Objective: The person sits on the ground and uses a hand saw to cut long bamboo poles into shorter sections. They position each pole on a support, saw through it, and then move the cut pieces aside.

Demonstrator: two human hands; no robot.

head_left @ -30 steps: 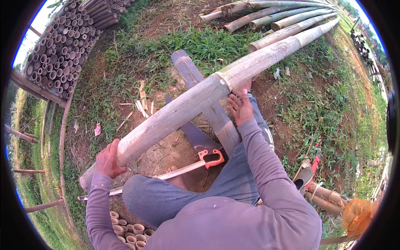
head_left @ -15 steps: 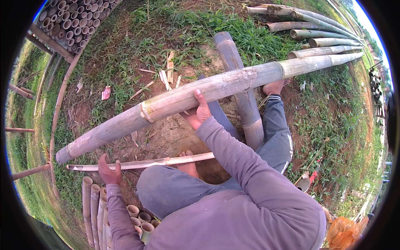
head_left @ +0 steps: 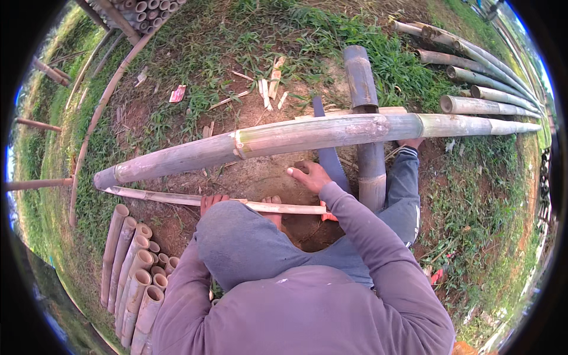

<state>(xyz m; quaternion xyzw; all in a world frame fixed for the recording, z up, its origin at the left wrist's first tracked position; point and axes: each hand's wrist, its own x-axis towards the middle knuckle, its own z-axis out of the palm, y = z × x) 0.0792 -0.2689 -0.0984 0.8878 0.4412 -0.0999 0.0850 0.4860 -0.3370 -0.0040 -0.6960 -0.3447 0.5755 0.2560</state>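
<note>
A long, thick bamboo pole (head_left: 331,134) lies across in front of me, resting over a shorter dark bamboo piece (head_left: 371,168). Below it runs a narrow split bamboo strip (head_left: 284,208), its left end close to the pole's left end. My left hand (head_left: 214,202) is closed on this strip; my knee hides part of the hand. My right hand (head_left: 312,176) is off the pole, holding nothing, its thumb and fingers apart. Beside it is a handsaw (head_left: 333,167) with a dark blade, which passes beneath the pole; its orange handle is partly covered by the strip's right end.
Several cut bamboo tubes (head_left: 139,284) are stacked at the lower left. Long bamboo poles (head_left: 491,89) lie at the upper right. Bamboo offcuts (head_left: 274,80) lie on the ground beyond the pole. A bamboo rail frame (head_left: 94,130) stands at the left.
My right hand has let go of the thick pole and come down toward me beside the saw. My left hand has moved right and closed on the strip. The view has shifted.
</note>
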